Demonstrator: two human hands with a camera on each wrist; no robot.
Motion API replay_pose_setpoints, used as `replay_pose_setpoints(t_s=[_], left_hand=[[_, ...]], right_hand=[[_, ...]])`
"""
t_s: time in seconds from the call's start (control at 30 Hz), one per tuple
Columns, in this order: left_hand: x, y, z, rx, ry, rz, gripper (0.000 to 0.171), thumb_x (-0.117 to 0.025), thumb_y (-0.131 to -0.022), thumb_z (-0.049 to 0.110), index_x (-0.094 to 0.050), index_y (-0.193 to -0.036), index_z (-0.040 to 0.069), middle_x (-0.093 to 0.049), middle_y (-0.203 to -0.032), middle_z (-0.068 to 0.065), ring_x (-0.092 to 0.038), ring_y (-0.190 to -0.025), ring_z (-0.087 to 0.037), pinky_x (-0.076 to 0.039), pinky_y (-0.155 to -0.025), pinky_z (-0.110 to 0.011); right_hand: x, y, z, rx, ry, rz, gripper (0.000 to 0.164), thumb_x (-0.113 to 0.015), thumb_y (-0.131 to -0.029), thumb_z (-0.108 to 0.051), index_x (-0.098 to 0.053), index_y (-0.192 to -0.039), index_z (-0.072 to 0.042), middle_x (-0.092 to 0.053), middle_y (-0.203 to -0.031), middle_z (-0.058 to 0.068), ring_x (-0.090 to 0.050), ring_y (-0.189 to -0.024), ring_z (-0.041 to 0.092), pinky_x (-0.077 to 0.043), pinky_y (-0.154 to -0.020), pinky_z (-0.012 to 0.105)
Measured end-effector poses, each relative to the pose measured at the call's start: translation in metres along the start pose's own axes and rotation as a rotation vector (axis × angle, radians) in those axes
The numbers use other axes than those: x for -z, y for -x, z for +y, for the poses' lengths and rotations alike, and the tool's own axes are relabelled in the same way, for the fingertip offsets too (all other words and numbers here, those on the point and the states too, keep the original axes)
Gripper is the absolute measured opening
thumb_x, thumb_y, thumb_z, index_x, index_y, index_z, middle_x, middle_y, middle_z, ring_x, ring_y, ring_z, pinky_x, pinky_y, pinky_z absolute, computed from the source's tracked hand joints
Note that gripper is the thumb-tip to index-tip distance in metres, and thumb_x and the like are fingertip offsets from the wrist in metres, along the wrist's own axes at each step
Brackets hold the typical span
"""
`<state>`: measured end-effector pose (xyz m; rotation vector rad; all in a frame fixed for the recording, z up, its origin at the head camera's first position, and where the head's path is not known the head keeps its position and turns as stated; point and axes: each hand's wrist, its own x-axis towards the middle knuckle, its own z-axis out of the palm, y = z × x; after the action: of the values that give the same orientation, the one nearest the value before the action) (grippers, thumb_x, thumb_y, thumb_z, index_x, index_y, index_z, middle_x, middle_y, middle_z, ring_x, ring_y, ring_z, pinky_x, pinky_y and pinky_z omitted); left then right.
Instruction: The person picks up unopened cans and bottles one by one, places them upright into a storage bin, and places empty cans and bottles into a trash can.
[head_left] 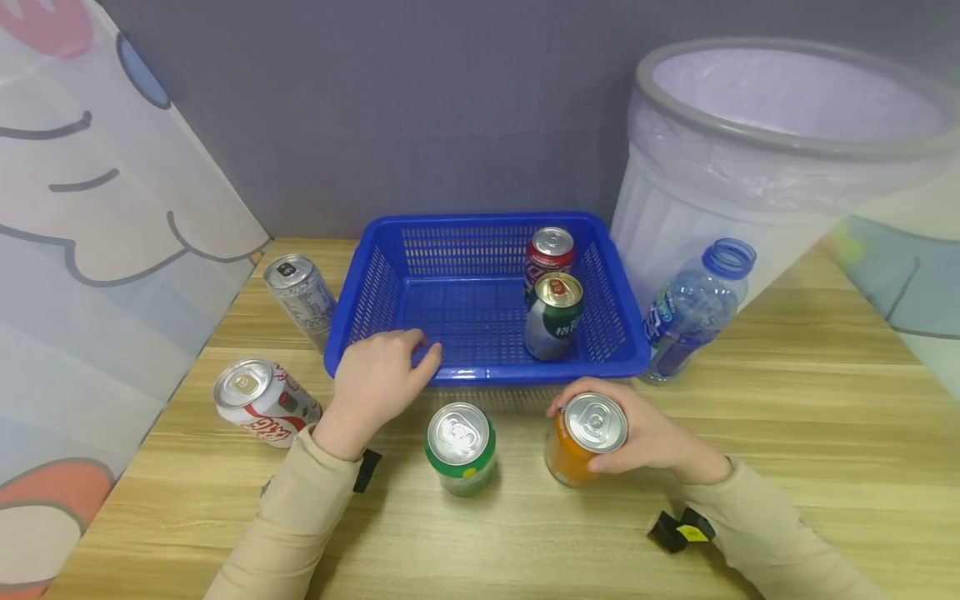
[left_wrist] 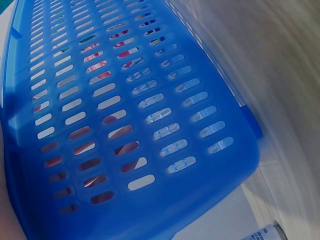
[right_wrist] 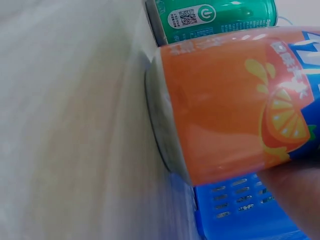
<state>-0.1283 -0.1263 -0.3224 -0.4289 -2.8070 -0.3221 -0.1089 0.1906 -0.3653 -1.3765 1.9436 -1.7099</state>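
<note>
1. A white bin rises beyond the right hand.
2. A blue basket sits just ahead of the left hand, whose loosely bent fingers lie over its near rim.
3. A plastic bottle stands just past the right hand.
4. The right hand grips an orange can; a green can stands between the hands.

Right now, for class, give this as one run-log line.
right hand: grips orange soda can | left hand: at blue perforated basket, near rim | inside basket: red can, green-and-silver can
</note>
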Motion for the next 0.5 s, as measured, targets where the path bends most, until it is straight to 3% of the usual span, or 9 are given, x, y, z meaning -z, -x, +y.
replay_pose_setpoints(t_s=[0.5], left_hand=[[-0.0009,-0.0005,-0.0006,0.002,0.000,-0.001,0.035,-0.051,-0.091,0.039,-0.069,-0.085,0.009,-0.067,-0.072,-0.004,-0.062,-0.059,-0.025,-0.040,-0.043,-0.032]], right_hand=[[-0.0052,-0.0041,0.0030,0.108,-0.020,0.001,0.047,-0.075,-0.076,-0.014,-0.053,-0.115,0.001,-0.063,-0.111,0.009,-0.060,-0.104,0.018,-0.047,-0.093,0.028]])
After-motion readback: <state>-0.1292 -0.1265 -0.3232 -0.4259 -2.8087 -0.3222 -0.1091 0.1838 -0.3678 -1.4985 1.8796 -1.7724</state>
